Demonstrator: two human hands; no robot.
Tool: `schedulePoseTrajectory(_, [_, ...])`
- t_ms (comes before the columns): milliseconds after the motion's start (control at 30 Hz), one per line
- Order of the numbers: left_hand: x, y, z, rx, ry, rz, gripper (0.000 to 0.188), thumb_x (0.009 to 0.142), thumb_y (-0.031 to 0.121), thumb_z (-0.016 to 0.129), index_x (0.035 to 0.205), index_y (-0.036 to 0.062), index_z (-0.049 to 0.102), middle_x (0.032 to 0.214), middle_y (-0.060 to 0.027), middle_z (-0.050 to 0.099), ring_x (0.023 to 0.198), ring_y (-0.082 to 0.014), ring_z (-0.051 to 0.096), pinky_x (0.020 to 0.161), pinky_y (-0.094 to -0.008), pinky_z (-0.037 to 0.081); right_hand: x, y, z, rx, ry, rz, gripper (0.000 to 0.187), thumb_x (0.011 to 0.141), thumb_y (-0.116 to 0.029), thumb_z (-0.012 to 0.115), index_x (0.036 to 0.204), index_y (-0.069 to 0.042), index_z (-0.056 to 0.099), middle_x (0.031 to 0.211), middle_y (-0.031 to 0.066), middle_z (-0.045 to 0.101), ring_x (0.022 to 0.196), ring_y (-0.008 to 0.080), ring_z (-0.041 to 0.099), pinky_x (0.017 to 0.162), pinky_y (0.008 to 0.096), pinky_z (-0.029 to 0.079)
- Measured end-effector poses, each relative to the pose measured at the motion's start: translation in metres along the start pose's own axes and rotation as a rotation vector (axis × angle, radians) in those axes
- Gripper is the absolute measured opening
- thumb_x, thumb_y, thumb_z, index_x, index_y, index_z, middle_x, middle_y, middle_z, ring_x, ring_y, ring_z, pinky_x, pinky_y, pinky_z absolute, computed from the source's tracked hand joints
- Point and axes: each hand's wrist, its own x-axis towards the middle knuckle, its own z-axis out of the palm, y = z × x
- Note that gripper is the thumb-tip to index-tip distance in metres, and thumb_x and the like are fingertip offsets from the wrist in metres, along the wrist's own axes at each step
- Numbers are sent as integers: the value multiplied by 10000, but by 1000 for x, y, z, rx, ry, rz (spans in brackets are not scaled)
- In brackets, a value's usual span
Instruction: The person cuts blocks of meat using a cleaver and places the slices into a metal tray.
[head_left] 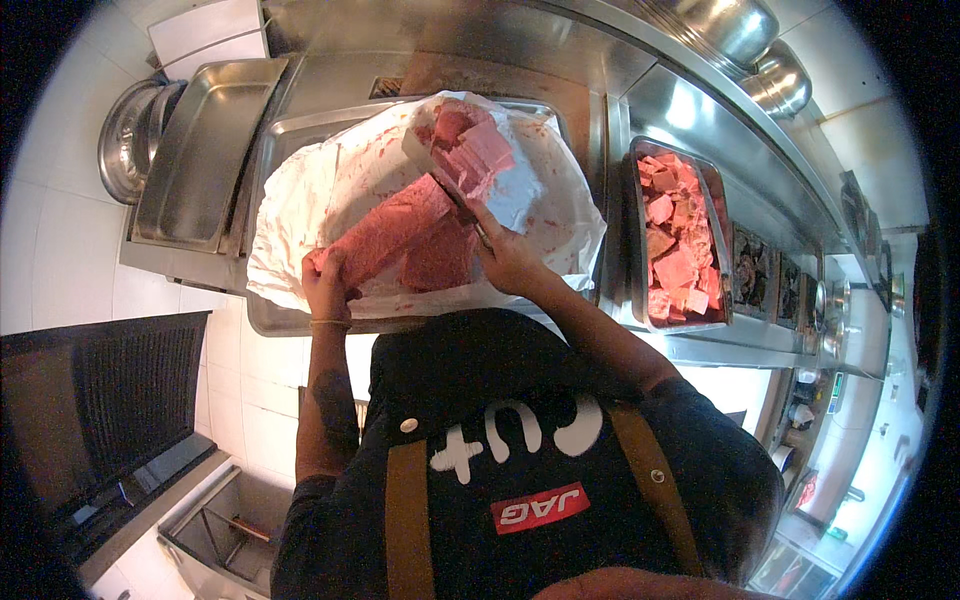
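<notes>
A long slab of raw red meat [388, 228] lies aslant on a crumpled white sheet [290, 215]. My left hand [328, 285] grips its near left end, fingers bent round it. My right hand [512, 258] is closed on the handle of a knife [458, 196]. The broad blade points away to the upper left, at the far end of the slab. Beyond the blade rest several cut meat pieces [482, 158]. A second chunk of meat [438, 260] sits between my hands, partly behind the slab. Beneath the sheet is a wide metal tray [275, 318].
To the right stands a deep metal pan [712, 322] heaped with meat chunks [675, 240]. Another metal pan [200, 150] is at the left, beside round steel bowls [122, 150]. More steel bowls [720, 30] are at the far right. A black ribbed panel [110, 400] stands at lower left.
</notes>
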Motion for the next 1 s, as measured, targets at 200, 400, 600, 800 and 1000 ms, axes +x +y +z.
schedulePoseTrajectory(200, [-10,-6,8,-52,35,-17,344,897,282,734,1115,129,517,908,-64,611,617,-184,607,386,-310,482,26,-16,-22,-249,-235,225,722,990,-191,543,1615,-139,187,947,331,691,912,543,658,825,601,531])
schedulePoseTrajectory(400, [-8,-4,10,-28,50,24,341,868,270,760,1063,131,517,843,-47,594,589,-164,580,377,-304,454,45,-105,-118,-359,49,-207,678,998,-193,583,1593,-99,272,1112,325,668,1045,475,663,950,497,519])
schedulePoseTrajectory(600, [-13,4,14,-44,52,16,352,865,275,764,1059,120,514,845,-51,594,583,-162,567,389,-310,451,29,-127,-100,-231,367,-197,641,993,-118,561,1570,-44,291,1282,292,601,1078,424,658,948,502,503])
schedulePoseTrajectory(800, [-11,-8,5,-36,15,4,342,875,269,748,1072,128,506,856,-53,600,606,-163,582,394,-293,448,7,-29,-43,-516,-147,96,622,1017,-299,548,1582,-149,336,822,246,711,681,436,699,810,582,544])
schedulePoseTrajectory(1000, [-11,2,31,-48,12,10,315,883,241,739,1060,126,505,842,-39,577,590,-150,570,394,-297,455,47,-126,-130,-156,394,-401,730,950,-72,629,1598,-103,294,1100,274,685,973,488,671,910,511,522])
